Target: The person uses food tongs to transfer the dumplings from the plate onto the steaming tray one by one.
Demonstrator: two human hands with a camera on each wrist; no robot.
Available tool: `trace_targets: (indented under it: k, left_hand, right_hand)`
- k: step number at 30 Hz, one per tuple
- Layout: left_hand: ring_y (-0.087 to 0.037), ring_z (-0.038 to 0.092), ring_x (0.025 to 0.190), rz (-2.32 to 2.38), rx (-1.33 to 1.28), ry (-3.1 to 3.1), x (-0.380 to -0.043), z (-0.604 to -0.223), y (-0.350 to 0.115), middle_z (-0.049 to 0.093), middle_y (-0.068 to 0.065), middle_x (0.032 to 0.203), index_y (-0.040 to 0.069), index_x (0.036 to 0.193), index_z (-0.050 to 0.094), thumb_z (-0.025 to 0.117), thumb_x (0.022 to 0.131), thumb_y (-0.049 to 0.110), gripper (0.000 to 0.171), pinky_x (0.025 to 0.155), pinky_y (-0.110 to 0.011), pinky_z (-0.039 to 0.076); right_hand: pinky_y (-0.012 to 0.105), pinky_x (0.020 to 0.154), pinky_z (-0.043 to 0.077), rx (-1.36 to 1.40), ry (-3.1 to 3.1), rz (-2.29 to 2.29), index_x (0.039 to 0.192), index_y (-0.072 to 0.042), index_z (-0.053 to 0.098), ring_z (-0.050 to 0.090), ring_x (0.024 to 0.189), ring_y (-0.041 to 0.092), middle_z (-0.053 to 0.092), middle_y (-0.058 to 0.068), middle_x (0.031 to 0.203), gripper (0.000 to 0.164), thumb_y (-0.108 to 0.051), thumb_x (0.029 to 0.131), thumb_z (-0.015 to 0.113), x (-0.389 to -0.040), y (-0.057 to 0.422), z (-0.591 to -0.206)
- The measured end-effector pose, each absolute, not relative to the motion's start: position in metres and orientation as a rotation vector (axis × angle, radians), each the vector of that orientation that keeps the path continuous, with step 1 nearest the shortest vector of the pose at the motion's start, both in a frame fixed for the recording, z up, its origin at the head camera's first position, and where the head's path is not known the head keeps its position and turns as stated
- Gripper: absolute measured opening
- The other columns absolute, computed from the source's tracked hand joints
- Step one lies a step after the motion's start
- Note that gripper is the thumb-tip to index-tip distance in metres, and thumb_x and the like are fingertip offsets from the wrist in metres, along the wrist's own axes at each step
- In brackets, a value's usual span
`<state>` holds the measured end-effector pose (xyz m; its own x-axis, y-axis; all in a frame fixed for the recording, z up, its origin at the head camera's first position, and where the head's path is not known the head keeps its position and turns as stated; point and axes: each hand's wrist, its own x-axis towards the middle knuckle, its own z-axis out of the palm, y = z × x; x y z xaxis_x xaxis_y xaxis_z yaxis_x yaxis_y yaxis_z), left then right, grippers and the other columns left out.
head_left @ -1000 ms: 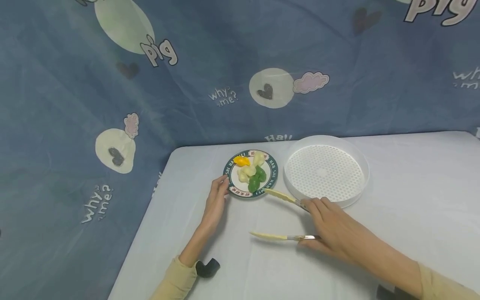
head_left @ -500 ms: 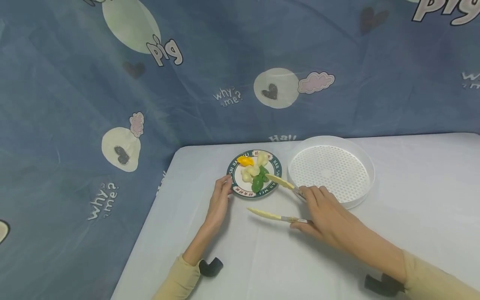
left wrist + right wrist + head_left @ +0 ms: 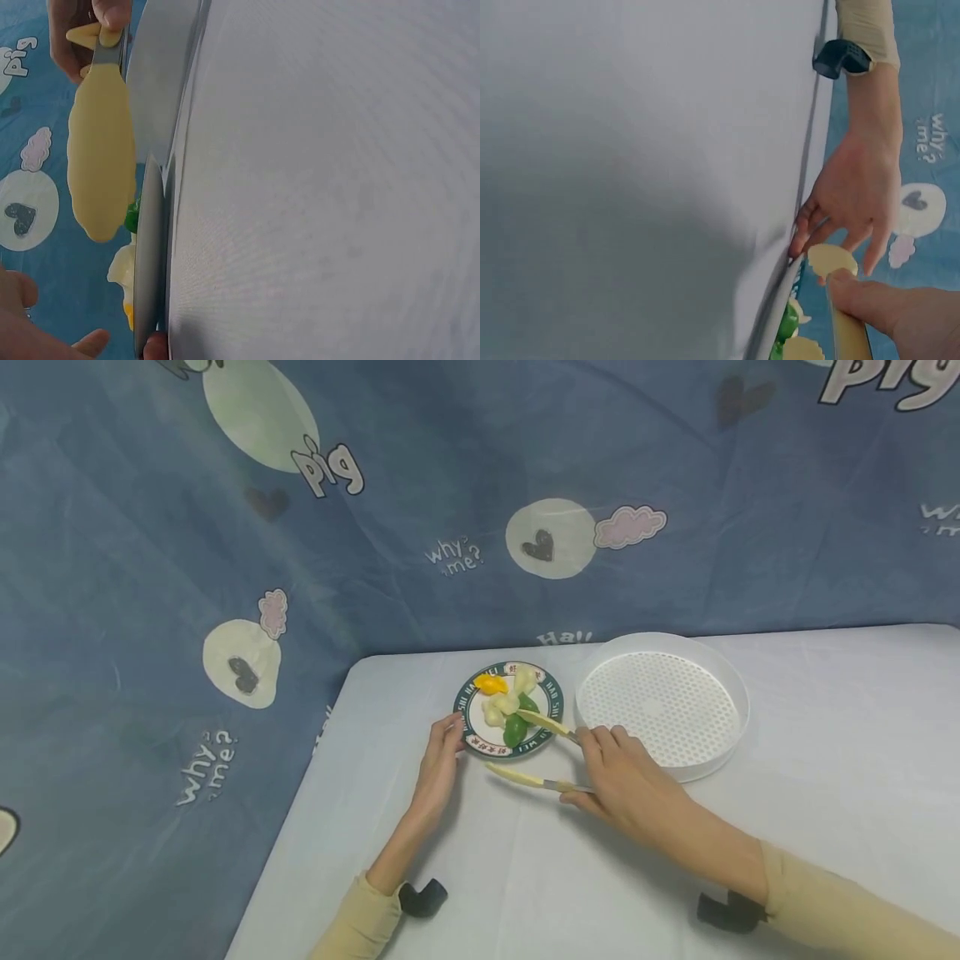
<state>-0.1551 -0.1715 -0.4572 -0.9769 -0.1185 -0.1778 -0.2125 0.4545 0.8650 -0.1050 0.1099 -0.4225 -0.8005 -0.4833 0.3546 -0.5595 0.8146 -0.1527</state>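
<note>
My left hand (image 3: 437, 768) touches the left rim of a small plate (image 3: 487, 747) with a green lettered border; its fingers look mostly straight in the right wrist view. On the plate lie dumpling-like pieces: a yellow one (image 3: 491, 684), green ones (image 3: 514, 732) and pale ones (image 3: 525, 678). With my right hand (image 3: 633, 789) I grip tongs (image 3: 101, 157) with pale yellow tips, spread wide apart. The upper tip is over the green pieces in the head view, while the lower tip stays in front of the plate. Nothing is between the tips.
Right of the plate stands a round white perforated tray (image 3: 738, 727) with a raised wall. A white cloth covers the table (image 3: 847, 760), and a blue printed curtain (image 3: 420, 468) hangs behind and to the left.
My right hand has carried the tongs left and farther back, so the upper tip has gone from the plate's near rim to over the green pieces. The left hand has stayed at the plate.
</note>
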Motion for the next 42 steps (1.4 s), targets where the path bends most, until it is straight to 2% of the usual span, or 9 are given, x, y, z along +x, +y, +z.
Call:
trace_targets:
  k: [15,23,29,35,38,42]
  left_hand:
    - [-0.033,0.056,0.137,1.587,-0.290,2.586,-0.154,-0.458,-0.171,0.055,-0.014,0.158,0.019,0.164,0.039,0.032,0.112,0.064,0.070,0.125,-0.057,0.044]
    - [-0.037,0.056,0.142,1.594,-0.375,2.566,-0.156,-0.456,-0.171,0.057,-0.023,0.154,0.006,0.170,0.028,0.037,0.111,0.060,0.080,0.129,-0.059,0.040]
    - [-0.035,0.058,0.138,1.648,-0.378,2.488,-0.161,-0.451,-0.174,0.053,-0.020,0.160,0.001,0.166,0.036,0.037,0.113,0.051,0.072,0.125,-0.053,0.046]
    - [-0.031,0.059,0.134,1.760,-0.404,2.370,-0.165,-0.447,-0.179,0.056,-0.018,0.156,0.003,0.156,0.052,0.041,0.112,0.045,0.062,0.118,-0.044,0.051]
    - [-0.030,0.058,0.135,1.844,-0.412,2.279,-0.167,-0.446,-0.181,0.053,-0.020,0.157,-0.001,0.157,0.050,0.041,0.113,0.042,0.062,0.117,-0.041,0.052]
    - [-0.029,0.057,0.136,1.925,-0.441,2.176,-0.169,-0.446,-0.182,0.047,-0.023,0.163,-0.006,0.162,0.036,0.040,0.114,0.039,0.066,0.119,-0.039,0.053]
  right_hand:
    - [0.034,0.066,0.049,0.750,-2.761,0.283,0.132,0.010,0.057,0.050,0.081,0.024,0.064,0.015,0.095,0.074,-0.049,0.095,0.081,-0.114,0.102,-0.423]
    - [0.035,0.065,0.048,0.743,-2.794,0.274,0.128,0.007,0.058,0.048,0.081,0.025,0.063,0.015,0.095,0.070,-0.048,0.094,0.082,-0.116,0.098,-0.419]
    - [0.039,0.066,0.052,0.723,-2.817,0.288,0.128,0.008,0.057,0.052,0.083,0.028,0.065,0.019,0.099,0.068,-0.047,0.095,0.080,-0.117,0.094,-0.420]
    - [0.039,0.064,0.051,0.723,-2.822,0.315,0.124,0.008,0.058,0.051,0.080,0.028,0.063,0.018,0.095,0.063,-0.045,0.096,0.079,-0.119,0.091,-0.422]
    - [0.037,0.061,0.049,0.726,-2.810,0.303,0.121,0.007,0.058,0.049,0.078,0.026,0.062,0.016,0.093,0.063,-0.045,0.096,0.080,-0.120,0.090,-0.423]
    - [0.037,0.060,0.047,0.726,-2.816,0.306,0.119,0.007,0.058,0.048,0.077,0.026,0.060,0.015,0.091,0.061,-0.045,0.096,0.080,-0.120,0.088,-0.423]
